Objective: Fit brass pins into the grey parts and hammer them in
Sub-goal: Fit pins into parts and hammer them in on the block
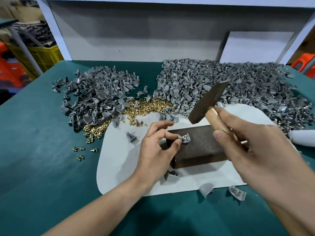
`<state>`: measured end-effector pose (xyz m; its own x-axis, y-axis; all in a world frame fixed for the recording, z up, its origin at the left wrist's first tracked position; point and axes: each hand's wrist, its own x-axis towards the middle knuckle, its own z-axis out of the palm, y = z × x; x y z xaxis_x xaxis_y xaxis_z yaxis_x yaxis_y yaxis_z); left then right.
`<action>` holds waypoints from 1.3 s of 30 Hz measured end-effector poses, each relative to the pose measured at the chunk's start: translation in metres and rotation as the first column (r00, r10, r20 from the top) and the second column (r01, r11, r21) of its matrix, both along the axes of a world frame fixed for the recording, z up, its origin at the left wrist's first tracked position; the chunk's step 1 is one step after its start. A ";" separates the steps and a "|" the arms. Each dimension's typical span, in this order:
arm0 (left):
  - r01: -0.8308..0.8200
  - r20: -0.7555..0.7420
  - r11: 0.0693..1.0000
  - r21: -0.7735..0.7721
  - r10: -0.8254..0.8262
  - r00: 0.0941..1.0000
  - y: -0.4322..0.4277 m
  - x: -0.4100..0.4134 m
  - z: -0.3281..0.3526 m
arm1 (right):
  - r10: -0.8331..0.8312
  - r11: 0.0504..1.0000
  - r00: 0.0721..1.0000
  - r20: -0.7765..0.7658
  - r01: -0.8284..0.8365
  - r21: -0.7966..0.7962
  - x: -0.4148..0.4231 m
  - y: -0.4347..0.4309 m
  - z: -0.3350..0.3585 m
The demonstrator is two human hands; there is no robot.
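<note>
Left grip [158,147] pinches grey part [184,139] on steel block [204,149]; right grip [255,143] clenches raised hammer [207,103]. Risk: a stray blow hits the left grip, which sits right at the target.

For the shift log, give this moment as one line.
left hand pinches grey part on block | right hand holds hammer raised | strike pending

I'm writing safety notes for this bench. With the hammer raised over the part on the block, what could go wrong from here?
1. The left hand pinches the grey part right beside its brass pin, so the hammer in the right hand could well strike a finger.
2. The part sits near the left end of the metal block; a glancing blow might flick it off or bend the pin.
</note>
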<state>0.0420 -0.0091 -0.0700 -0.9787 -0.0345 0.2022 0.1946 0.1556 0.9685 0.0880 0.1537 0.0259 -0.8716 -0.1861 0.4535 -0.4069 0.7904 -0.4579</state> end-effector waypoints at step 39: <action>0.446 -0.066 0.782 0.436 -0.467 0.882 0.020 0.032 0.094 | 0.541 0.064 0.755 0.370 0.402 -0.913 -0.064 0.107 -0.082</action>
<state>0.0743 0.0108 0.0244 -0.9094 0.3462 0.2306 0.0936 -0.3700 0.9243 0.0237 0.2605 -0.0565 -0.9678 -0.1033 -0.2296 0.2477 -0.5537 -0.7950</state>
